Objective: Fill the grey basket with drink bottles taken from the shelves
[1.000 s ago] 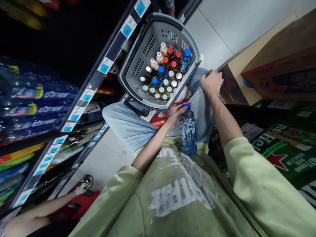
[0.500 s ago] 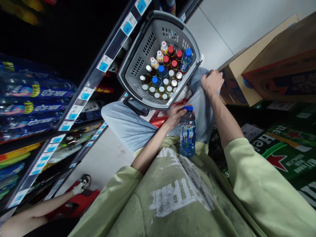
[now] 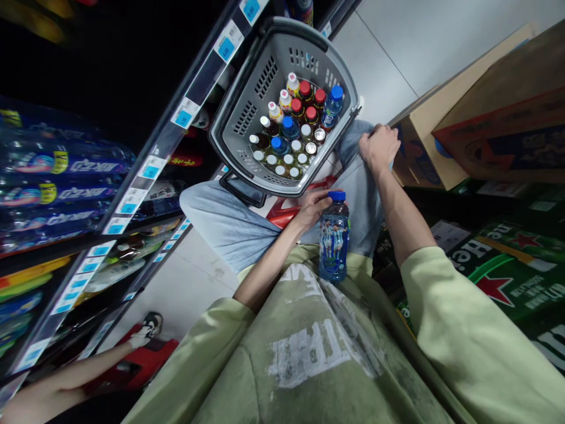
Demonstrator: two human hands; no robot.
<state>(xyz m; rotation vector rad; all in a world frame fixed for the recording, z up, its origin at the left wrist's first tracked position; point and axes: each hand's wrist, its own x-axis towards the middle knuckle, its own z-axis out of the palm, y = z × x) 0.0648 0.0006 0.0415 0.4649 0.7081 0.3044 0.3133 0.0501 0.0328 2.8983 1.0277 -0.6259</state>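
Note:
My left hand (image 3: 313,210) grips a clear plastic bottle (image 3: 334,247) with a blue cap by its neck. The bottle stands nearly upright at my lap, and its blue label shows figures in striped shirts. My right hand (image 3: 380,145) rests on my right knee with its fingers curled into a loose fist. Just beyond my lap is a grey shopping basket (image 3: 247,121). Inside it, several bottles with red caps (image 3: 305,89), blue caps (image 3: 290,126) and white caps (image 3: 285,100) stand close together.
Store shelves with price tags (image 3: 184,113) and packs of blue bottles (image 3: 57,176) run along the left. Cardboard boxes (image 3: 424,144) and green beer cartons (image 3: 503,277) are stacked on the right. Another person's leg (image 3: 88,359) and a red stool (image 3: 152,359) show at lower left.
The bottle in my left hand has turned a little about its upright axis, bringing a different part of its label into view. My right hand has stayed on the knee.

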